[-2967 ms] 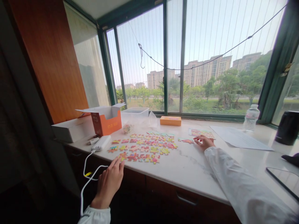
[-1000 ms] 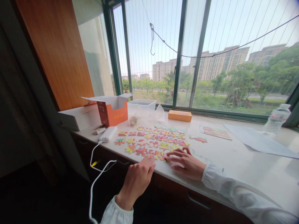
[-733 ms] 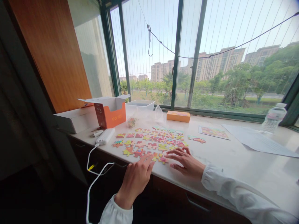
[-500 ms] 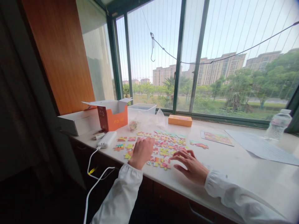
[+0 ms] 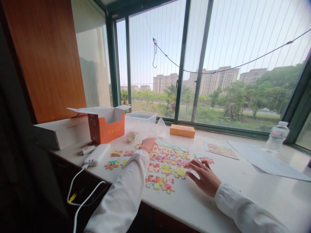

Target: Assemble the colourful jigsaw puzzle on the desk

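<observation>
Now: my left hand [image 5: 147, 144], moved from near to far edge of the puzzle pieces [image 5: 167, 168], grip indiscernible; my right hand [image 5: 202, 176], loosely spread; pieces pink and yellow, partly joined, on the bench [image 5: 243, 176].

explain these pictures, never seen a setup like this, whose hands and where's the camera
There is no machine: these are one person's bare hands. Every picture comes from a camera on that person's head, looking forward and down. On the pale countertop lie puzzle pieces, with a picture card, an open orange box and a bottle around them. The left hand reaches across the pieces; whether it holds one is hidden. The right hand is open at their right edge, nothing visibly held.
</observation>
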Available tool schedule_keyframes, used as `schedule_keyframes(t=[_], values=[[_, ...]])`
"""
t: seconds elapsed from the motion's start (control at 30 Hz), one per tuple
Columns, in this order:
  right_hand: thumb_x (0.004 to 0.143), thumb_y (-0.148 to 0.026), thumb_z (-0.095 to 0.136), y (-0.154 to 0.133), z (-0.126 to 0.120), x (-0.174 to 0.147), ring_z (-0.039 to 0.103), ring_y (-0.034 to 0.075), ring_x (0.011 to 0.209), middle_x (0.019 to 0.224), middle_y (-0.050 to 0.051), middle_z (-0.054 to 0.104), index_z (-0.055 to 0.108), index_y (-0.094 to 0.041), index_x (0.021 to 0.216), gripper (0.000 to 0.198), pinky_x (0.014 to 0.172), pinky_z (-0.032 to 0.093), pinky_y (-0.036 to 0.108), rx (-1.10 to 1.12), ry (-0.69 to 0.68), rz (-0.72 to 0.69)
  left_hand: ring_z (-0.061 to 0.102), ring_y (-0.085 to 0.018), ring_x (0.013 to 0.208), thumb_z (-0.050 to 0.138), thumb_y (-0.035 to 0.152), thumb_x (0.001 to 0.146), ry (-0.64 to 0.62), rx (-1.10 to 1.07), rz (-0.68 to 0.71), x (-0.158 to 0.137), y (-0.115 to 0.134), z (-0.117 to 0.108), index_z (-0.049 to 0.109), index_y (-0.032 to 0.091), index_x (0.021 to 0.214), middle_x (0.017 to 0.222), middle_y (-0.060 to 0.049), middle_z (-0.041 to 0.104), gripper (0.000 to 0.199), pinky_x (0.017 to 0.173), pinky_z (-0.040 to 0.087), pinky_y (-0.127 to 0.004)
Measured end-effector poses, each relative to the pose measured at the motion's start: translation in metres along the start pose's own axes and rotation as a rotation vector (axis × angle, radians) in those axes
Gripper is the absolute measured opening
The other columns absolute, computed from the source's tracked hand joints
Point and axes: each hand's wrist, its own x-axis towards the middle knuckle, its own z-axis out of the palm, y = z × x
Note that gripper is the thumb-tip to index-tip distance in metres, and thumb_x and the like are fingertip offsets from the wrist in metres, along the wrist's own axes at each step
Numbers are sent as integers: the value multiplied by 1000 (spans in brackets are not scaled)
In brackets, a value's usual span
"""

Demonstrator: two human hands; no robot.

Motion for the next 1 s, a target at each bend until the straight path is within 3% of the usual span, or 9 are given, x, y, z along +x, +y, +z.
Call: schedule_keyframes(t=[0.23, 0.4, 0.67, 0.83, 1.0], values=[[99, -43, 42, 17, 5, 32, 63, 20, 102, 112, 7, 67, 66, -27, 109, 30, 89, 35, 39, -26, -40, 67, 61, -23, 117, 45, 29, 96, -19, -55, 44, 8, -6, 23, 57, 31, 132, 133, -6, 63, 38, 94, 47, -33], [96, -42, 49, 31, 23, 98, 64, 20, 96, 104, 6, 68, 69, -25, 104, 27, 88, 35, 38, -66, -44, 129, 62, -23, 115, 51, 28, 93, -11, -72, 68, 16, -6, 28, 59, 32, 129, 128, -5, 66, 37, 93, 48, -32], [86, -44, 65, 31, 74, 195, 61, 21, 102, 111, 4, 67, 69, -27, 109, 29, 90, 35, 35, 9, -120, 313, 63, -23, 113, 53, 24, 91, 10, -41, 68, 16, -7, 32, 59, 33, 129, 125, -6, 67, 39, 94, 48, -34], [76, -51, 74, 37, 100, 218, 62, 23, 97, 108, 5, 68, 73, -28, 106, 37, 86, 37, 35, 5, -115, 358, 65, -24, 110, 48, 20, 92, 18, -19, 59, 15, -5, 31, 59, 32, 128, 122, -7, 68, 40, 91, 49, -36], [72, -50, 77, 45, 118, 223, 63, 21, 87, 98, 3, 70, 77, -29, 96, 32, 83, 39, 35, 26, -97, 356, 64, -24, 111, 46, 19, 92, 10, -13, 36, 15, -4, 31, 56, 31, 132, 125, -8, 66, 44, 92, 49, -36]])
